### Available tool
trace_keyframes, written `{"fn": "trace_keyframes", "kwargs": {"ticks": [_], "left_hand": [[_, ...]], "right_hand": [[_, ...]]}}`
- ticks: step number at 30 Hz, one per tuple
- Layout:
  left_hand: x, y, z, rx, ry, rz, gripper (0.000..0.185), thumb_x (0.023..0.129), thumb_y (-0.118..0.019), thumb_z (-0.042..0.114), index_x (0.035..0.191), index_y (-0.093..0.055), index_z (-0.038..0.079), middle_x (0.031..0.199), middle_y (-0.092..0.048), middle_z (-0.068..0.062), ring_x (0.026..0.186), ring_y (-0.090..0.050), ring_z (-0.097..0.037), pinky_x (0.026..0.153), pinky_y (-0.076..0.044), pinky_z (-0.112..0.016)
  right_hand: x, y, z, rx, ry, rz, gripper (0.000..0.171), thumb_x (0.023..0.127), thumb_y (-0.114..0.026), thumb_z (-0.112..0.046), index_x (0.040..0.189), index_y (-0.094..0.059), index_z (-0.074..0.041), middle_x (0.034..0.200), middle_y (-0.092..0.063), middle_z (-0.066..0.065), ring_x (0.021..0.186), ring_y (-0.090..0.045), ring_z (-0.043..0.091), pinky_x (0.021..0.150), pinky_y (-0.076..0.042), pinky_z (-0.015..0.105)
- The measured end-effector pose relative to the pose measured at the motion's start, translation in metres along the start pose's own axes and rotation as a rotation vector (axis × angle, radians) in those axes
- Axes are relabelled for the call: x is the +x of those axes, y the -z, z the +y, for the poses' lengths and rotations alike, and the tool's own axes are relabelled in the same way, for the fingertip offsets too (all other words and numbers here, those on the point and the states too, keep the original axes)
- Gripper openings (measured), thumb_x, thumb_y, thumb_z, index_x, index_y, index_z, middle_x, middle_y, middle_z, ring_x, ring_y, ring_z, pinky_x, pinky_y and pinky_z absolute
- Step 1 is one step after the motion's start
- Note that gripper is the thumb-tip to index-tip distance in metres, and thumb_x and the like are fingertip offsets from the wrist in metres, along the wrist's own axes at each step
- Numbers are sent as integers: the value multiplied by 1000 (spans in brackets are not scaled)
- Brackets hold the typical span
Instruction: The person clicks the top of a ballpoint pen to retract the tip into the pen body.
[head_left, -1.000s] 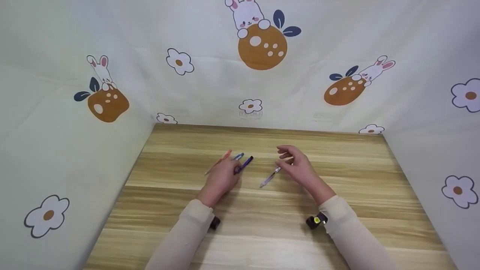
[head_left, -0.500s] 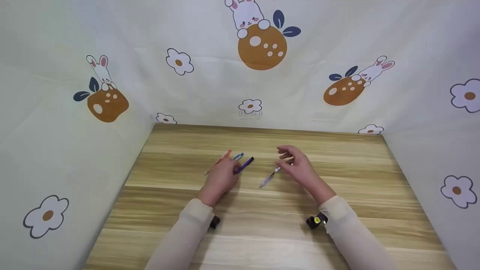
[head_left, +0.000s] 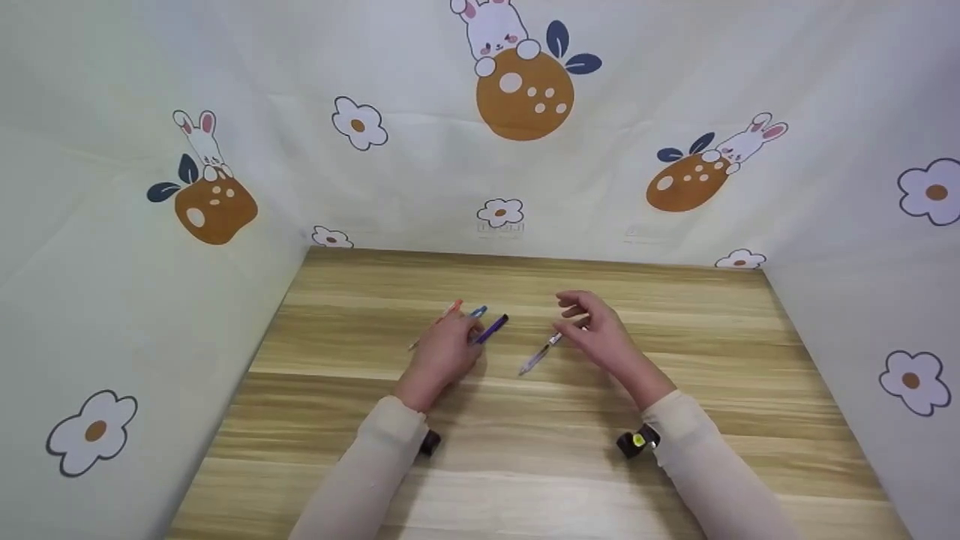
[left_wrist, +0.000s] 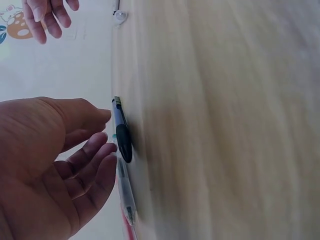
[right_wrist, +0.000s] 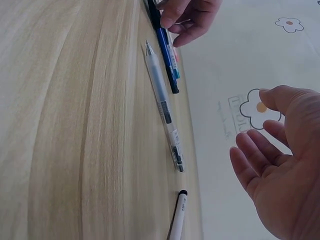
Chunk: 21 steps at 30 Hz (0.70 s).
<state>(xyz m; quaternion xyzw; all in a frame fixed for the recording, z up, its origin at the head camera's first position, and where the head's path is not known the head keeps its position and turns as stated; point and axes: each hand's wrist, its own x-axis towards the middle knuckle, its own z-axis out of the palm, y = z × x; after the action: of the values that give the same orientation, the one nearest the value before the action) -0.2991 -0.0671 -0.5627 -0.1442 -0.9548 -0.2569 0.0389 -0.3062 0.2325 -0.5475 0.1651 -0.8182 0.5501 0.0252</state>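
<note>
My left hand is low over a row of pens, its thumb and fingertips parted. Right beside those fingertips in the left wrist view lies a purple-blue pen with a black grip. A blue-ended clear pen and an orange pen lie further left, partly covered by this hand. My right hand hovers with loosely bent fingers and holds nothing. Below it on the table lies a clear gel pen, its body in full in the right wrist view.
A white pen with a black end lies at the bottom of the right wrist view. Around the wood-grain table hang cream sheets printed with rabbits and flowers. Small black cameras sit at the wrists.
The purple-blue pen has shifted very slightly to the right, and the left hand's fingers have eased apart beside it. The right hand has drifted slightly right.
</note>
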Motion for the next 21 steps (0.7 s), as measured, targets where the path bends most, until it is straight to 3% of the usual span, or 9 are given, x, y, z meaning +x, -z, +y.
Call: {"fn": "trace_keyframes", "kwargs": {"ticks": [5, 10, 13, 17, 21], "left_hand": [[1, 2, 9, -18, -21, -7, 23, 99, -80, 17, 120, -80, 8, 109, -71, -5, 97, -69, -23, 87, -59, -46], [3, -1, 19, -81, -81, -12, 24, 97, -78, 12, 120, -81, 7, 107, -71, -4, 94, -66, -20, 84, -58, -40], [4, -4, 24, -148, -93, -59, 28, 98, -76, 12, 125, -79, 7, 111, -70, -3, 100, -66, -19, 88, -58, -38], [6, -8, 31, -220, -85, -118, 31, 99, -74, 12, 130, -76, 7, 117, -68, -4, 108, -66, -21, 94, -58, -40], [8, -11, 36, -218, -90, -136, 32, 99, -74, 12, 131, -76, 7, 120, -70, -6, 109, -67, -22, 95, -59, -42]], "right_hand": [[-5, 6, 2, -18, 2, 1, 49, 101, -82, -8, 145, -65, 1, 136, -67, 19, 124, -65, 43, 102, -56, 50], [-10, 13, 6, -45, -19, 2, 50, 100, -82, -7, 147, -64, 2, 137, -66, 22, 124, -65, 47, 100, -57, 39], [-14, 17, 8, -51, -32, 2, 50, 100, -81, -5, 146, -64, 2, 138, -65, 26, 123, -66, 47, 98, -57, 35], [-18, 21, 10, -76, -28, 8, 47, 101, -81, -4, 145, -64, 2, 137, -65, 28, 121, -68, 45, 99, -58, 45], [-22, 24, 12, -82, -15, 15, 46, 101, -79, -2, 144, -64, 4, 136, -66, 26, 120, -68, 47, 102, -57, 56]]}}
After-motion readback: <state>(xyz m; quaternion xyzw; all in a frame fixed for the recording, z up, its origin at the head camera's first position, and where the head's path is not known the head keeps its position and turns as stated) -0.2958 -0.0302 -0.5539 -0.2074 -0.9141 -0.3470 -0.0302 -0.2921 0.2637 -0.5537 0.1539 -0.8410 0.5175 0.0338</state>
